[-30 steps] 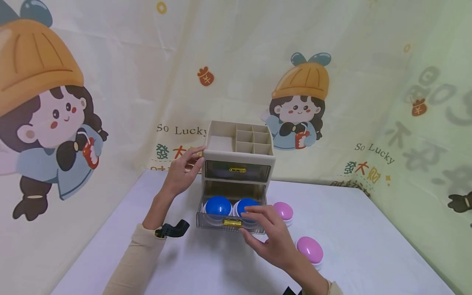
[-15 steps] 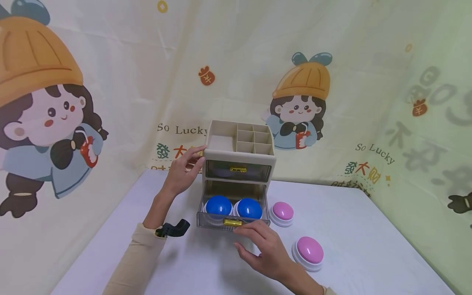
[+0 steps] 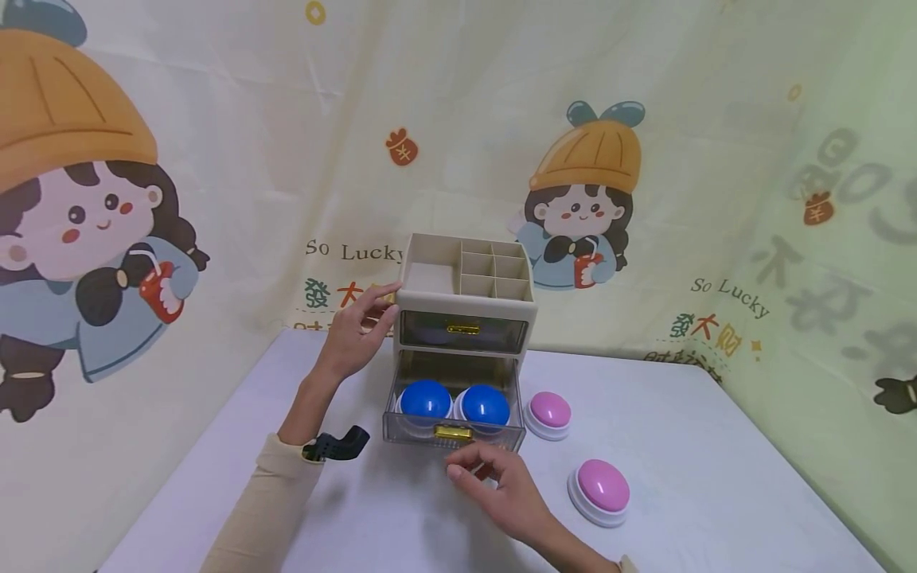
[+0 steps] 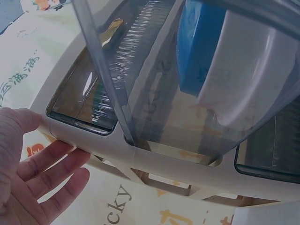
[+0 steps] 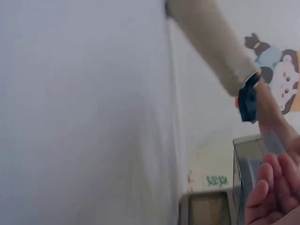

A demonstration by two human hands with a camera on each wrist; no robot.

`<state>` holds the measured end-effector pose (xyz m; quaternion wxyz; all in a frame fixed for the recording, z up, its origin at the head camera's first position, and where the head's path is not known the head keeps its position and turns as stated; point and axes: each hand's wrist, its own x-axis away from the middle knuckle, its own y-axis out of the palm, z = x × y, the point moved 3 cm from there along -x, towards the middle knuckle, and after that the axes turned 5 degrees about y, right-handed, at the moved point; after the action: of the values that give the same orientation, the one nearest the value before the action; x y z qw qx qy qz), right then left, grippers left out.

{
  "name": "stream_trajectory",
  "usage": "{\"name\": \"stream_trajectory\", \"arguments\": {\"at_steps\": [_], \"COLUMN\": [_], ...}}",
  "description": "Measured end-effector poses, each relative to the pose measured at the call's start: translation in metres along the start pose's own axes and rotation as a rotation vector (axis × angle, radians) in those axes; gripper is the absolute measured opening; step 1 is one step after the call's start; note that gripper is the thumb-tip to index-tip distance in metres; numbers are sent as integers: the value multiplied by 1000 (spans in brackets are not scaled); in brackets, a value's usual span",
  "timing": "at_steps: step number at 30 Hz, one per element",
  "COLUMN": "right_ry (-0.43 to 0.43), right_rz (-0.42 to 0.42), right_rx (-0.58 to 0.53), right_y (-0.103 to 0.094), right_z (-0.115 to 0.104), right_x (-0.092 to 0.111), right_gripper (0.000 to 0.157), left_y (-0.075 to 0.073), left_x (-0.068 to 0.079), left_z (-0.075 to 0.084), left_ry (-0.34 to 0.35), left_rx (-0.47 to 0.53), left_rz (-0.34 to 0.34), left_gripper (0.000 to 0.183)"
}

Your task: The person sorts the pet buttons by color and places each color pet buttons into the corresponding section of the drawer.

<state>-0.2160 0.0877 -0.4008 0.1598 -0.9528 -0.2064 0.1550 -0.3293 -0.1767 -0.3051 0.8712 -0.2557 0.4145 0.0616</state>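
Note:
A beige desktop drawer unit [image 3: 430, 303] stands on the table with its lower smoky clear drawer [image 3: 410, 428] pulled out. Inside the drawer, side by side, sit two blue dome buttons [image 3: 426, 400] on white bases. My left hand [image 3: 356, 338] rests its fingers against the unit's upper left side; in the left wrist view the thumb touches the front edge and the fingers lie along the side. Just in front of the drawer's gold handle [image 3: 453, 432] is my right hand [image 3: 505, 497], fingers loosely bent and holding nothing.
Two pink dome buttons on white bases lie to the right, one pink button [image 3: 550, 411] beside the drawer and the other pink button [image 3: 603, 487] nearer. An upper drawer [image 3: 423, 333] is closed, under a compartmented top. A printed curtain [image 3: 458, 183] hangs behind the table.
My right hand has drawn back from over the right blue button, down and toward me, in front of the drawer, and its fingers have bent more. My left hand has stayed in place.

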Motion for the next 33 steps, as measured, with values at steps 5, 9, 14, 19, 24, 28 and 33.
{"name": "stream_trajectory", "arguments": {"at_steps": [5,9,14,19,24,28,33], "right_ry": [348,434,473,473,488,482,473], "right_rz": [-37,-48,-51,-44,-32,-9,15], "right_rx": [-314,-468,-508,-519,-528,-527,-529], "right_y": [3,4,4,3,-1,-5,-10], "right_z": [3,4,2,-4,-11,-17,-17], "right_x": [-3,-4,-6,-8,-10,-15,-23], "right_gripper": [39,40,42,48,47,45,42], "left_y": [-1,-1,-2,-2,-2,-2,-3], "left_x": [0,0,0,1,1,1,0], "left_z": [2,2,3,4,4,4,4], "left_ry": [-5,-9,-11,-8,-5,-7,-11], "left_rx": [-7,-11,-7,-3,2,1,-5], "left_rz": [-10,-19,-22,-14,-8,-12,-19], "left_gripper": [41,42,42,41,41,41,42]}}
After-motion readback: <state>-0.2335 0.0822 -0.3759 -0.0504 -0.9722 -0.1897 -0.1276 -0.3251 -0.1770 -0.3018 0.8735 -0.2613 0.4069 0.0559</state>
